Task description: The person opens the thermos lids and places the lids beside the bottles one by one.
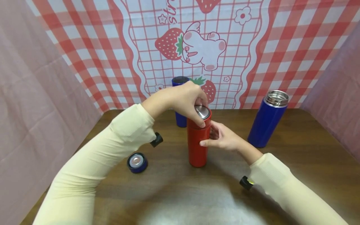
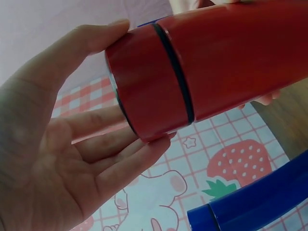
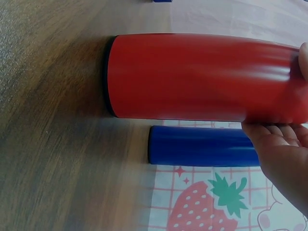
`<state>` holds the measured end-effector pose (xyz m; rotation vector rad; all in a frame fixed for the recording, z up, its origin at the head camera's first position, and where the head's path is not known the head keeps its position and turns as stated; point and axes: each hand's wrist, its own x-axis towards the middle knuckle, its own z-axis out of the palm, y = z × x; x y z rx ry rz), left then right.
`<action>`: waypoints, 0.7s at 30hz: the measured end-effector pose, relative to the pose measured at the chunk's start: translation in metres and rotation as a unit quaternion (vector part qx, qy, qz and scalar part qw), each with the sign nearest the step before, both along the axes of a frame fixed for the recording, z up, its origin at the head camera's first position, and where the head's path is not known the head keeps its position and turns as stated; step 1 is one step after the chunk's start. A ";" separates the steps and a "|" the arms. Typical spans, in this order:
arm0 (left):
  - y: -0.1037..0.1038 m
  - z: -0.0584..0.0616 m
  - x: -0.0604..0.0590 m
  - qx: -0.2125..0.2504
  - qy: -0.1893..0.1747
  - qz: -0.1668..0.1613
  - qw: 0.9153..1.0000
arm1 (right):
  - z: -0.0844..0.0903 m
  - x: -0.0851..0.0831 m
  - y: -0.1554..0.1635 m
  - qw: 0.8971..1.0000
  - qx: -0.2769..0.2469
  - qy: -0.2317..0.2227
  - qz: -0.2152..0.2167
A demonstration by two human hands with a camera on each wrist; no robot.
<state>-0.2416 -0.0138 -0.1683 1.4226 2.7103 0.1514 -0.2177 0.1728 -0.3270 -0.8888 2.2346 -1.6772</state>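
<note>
Handling the round red silver-topped cap (image 2: 149,82) in a pinching left grip (image 1: 187,99), we curl our right grip (image 1: 224,137) round the red cylindrical bottle (image 1: 197,150) upright on the wooden bench (image 1: 166,200), likely needing a twist next.

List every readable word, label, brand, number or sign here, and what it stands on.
"str": red lettering printed sideways on the patterned backdrop, cut off by the head view's top edge.
No text shows on the red bottle or either blue bottle.
Any marking on the blue lid is too small to read.
</note>
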 end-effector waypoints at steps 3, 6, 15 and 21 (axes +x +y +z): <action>0.002 0.000 0.003 -0.002 0.027 0.003 1.000 | 0.001 0.000 0.000 1.000 0.000 0.000 -0.003; 0.004 0.000 0.005 -0.005 0.048 0.009 0.999 | 0.001 0.001 0.000 1.000 -0.004 -0.002 -0.004; 0.006 -0.003 0.008 -0.007 0.056 0.043 0.997 | 0.000 0.001 0.001 1.000 0.006 0.016 -0.006; 0.005 -0.003 0.011 -0.018 0.064 0.056 0.996 | -0.001 0.001 0.001 0.999 0.011 0.037 -0.003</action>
